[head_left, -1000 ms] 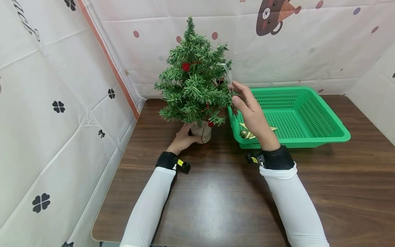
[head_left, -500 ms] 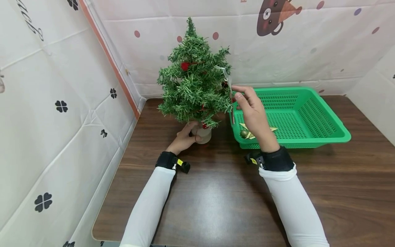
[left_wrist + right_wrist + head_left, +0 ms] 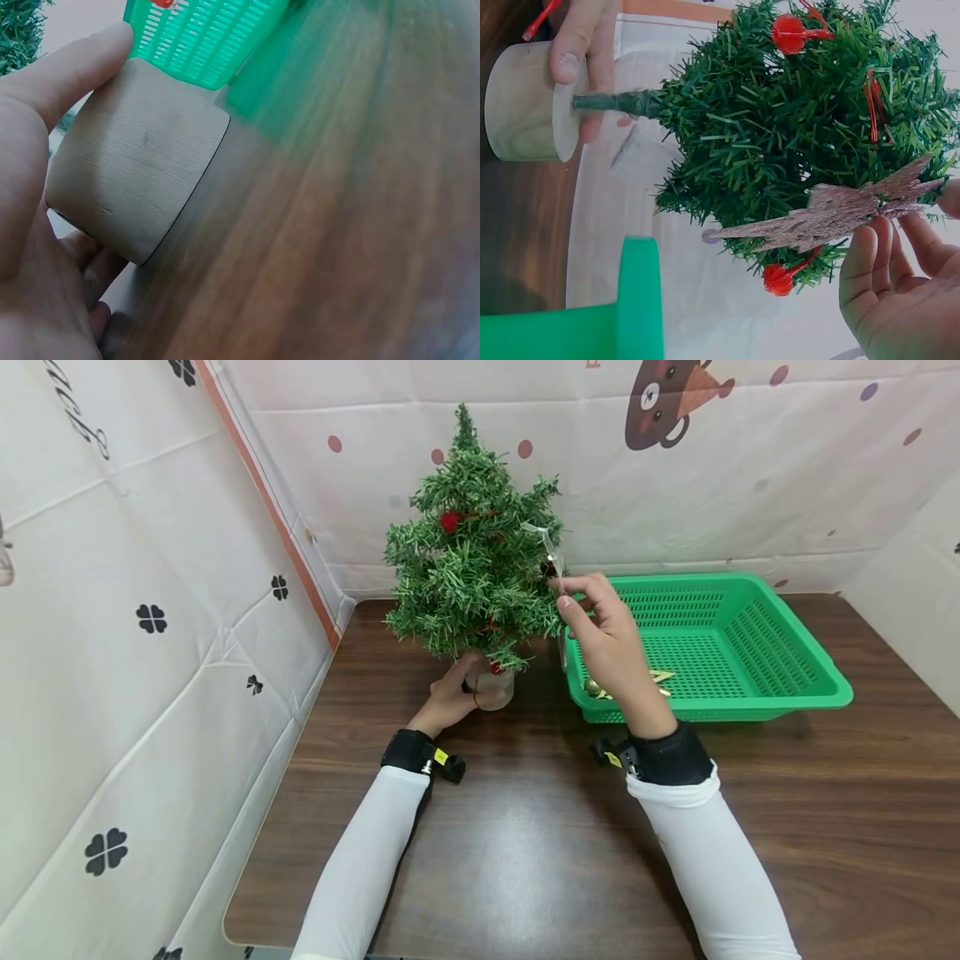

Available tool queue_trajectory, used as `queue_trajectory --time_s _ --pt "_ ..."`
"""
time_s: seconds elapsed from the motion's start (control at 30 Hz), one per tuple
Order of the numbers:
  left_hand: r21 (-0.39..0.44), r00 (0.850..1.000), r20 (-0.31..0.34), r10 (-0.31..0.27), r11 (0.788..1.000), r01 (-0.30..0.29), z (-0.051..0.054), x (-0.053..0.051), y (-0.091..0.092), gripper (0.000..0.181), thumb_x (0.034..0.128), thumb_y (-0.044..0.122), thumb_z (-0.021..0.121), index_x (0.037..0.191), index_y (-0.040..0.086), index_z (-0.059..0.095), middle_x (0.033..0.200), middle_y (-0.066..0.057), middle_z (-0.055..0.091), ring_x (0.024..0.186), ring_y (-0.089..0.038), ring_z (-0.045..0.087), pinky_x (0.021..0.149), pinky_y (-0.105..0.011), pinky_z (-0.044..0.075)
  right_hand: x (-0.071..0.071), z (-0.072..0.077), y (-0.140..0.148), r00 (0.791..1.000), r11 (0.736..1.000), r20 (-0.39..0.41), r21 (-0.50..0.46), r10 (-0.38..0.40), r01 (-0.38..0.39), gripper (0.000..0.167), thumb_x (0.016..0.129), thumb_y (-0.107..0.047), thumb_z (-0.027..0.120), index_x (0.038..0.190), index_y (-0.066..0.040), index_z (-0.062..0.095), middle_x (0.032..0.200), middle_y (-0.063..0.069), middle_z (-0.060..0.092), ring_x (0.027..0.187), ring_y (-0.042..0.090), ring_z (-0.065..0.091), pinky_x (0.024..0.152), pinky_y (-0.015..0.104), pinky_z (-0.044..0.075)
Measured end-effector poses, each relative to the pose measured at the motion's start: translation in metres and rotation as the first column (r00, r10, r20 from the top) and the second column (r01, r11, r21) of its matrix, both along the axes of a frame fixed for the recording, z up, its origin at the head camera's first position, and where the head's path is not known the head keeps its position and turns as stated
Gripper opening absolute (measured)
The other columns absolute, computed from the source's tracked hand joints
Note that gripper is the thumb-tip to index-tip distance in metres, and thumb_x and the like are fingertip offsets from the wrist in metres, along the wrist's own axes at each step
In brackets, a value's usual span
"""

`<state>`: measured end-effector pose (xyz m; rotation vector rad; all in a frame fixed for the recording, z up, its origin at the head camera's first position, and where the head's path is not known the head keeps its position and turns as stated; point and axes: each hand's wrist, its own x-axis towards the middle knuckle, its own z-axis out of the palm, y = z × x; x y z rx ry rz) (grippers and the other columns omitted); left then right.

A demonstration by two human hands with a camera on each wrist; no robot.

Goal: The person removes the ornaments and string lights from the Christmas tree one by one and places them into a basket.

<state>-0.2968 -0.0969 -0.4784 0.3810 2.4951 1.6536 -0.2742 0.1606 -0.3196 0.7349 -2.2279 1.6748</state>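
Observation:
A small artificial Christmas tree point(image 3: 472, 577) stands upright on the table, its trunk set in a pale round base point(image 3: 497, 689). My left hand point(image 3: 444, 700) grips this base, with the thumb across one side and the fingers round the other. At the tree's right side, my right hand point(image 3: 611, 639) pinches a glittery pinkish pointed ornament point(image 3: 832, 214) by its upper end. The ornament lies against the outer branches in the right wrist view. A pale translucent ribbon point(image 3: 551, 543) shows just above the right fingertips. Red ornaments point(image 3: 788, 34) hang among the branches.
A green plastic basket point(image 3: 750, 702) stands right of the tree, close to my right hand. Gold star-like pieces point(image 3: 660, 677) and a gold ball point(image 3: 592, 687) lie inside it. Printed white sheeting point(image 3: 360, 485) covers the walls behind and at left.
The tree has turned slightly on its base. My right hand shifted a little right, then back left against the branches with the ornament. My left hand stays at the base.

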Motion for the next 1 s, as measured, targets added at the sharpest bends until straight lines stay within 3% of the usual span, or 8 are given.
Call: queue_trajectory --time_s 0.1,0.37,0.47,0.7,0.83,1.0 --pt "0.042 1.0 -0.005 -0.005 0.999 0.006 -0.001 -0.001 0.001 0.068 0.0939 0.029 0.076 0.15 0.022 0.037 0.149 -0.007 0.046 0.138 -0.027 0.046 0.11 -0.05 0.04 -0.001 -0.001 -0.001 1.0 1.0 -0.014 -0.005 -0.004 0.004 0.027 0.108 -0.018 0.051 0.124 -0.001 0.065 0.119 0.003 0.057 0.082 0.016 0.051 0.07 0.027 0.047" --pt "0.024 0.998 0.053 0.023 0.999 -0.024 0.002 0.002 0.002 0.084 0.095 0.033 0.074 0.161 0.021 0.022 0.161 -0.005 0.039 0.148 -0.025 0.038 0.123 -0.052 0.027 -0.001 -0.001 -0.001 0.996 0.998 -0.075 -0.034 -0.049 0.047 0.023 0.106 -0.015 0.055 0.119 -0.003 0.07 0.11 0.001 0.06 0.079 0.014 0.052 0.066 0.024 0.043" --pt "0.026 0.998 0.057 0.021 0.999 -0.023 0.003 0.002 0.002 0.084 0.095 0.033 0.074 0.161 0.021 0.023 0.161 -0.004 0.039 0.149 -0.023 0.037 0.124 -0.052 0.024 -0.001 -0.001 -0.001 0.993 0.995 -0.099 -0.072 -0.069 0.062 0.024 0.105 -0.012 0.056 0.119 0.0 0.071 0.105 -0.001 0.061 0.076 0.013 0.051 0.064 0.023 0.042" --pt "0.017 0.999 0.043 0.027 0.999 -0.027 0.004 0.003 0.002 0.083 0.0937 0.034 0.075 0.159 0.023 0.026 0.158 -0.003 0.041 0.146 -0.023 0.041 0.121 -0.051 0.03 0.002 0.004 0.002 0.987 0.977 -0.144 -0.212 -0.068 0.037 0.024 0.103 -0.005 0.058 0.119 0.009 0.069 0.105 -0.009 0.062 0.076 0.019 0.053 0.064 0.023 0.046" --pt "0.006 0.999 0.037 0.028 1.0 -0.028 0.003 0.003 0.002 0.082 0.0935 0.035 0.075 0.159 0.024 0.027 0.158 -0.003 0.042 0.147 -0.024 0.039 0.123 -0.055 0.016 0.005 0.009 0.002 0.984 0.956 -0.153 -0.29 -0.091 0.043 0.024 0.103 -0.006 0.059 0.118 0.01 0.069 0.106 -0.004 0.066 0.08 0.019 0.057 0.064 0.022 0.049" --pt "0.022 0.999 0.044 0.026 0.999 -0.027 0.004 0.003 0.001 0.081 0.0939 0.037 0.074 0.159 0.024 0.028 0.16 -0.003 0.042 0.148 -0.025 0.037 0.124 -0.059 0.008 0.008 0.016 0.004 0.983 0.934 -0.16 -0.355 -0.086 0.024 0.022 0.103 -0.007 0.06 0.117 0.005 0.072 0.105 -0.001 0.067 0.079 0.017 0.058 0.063 0.023 0.049"
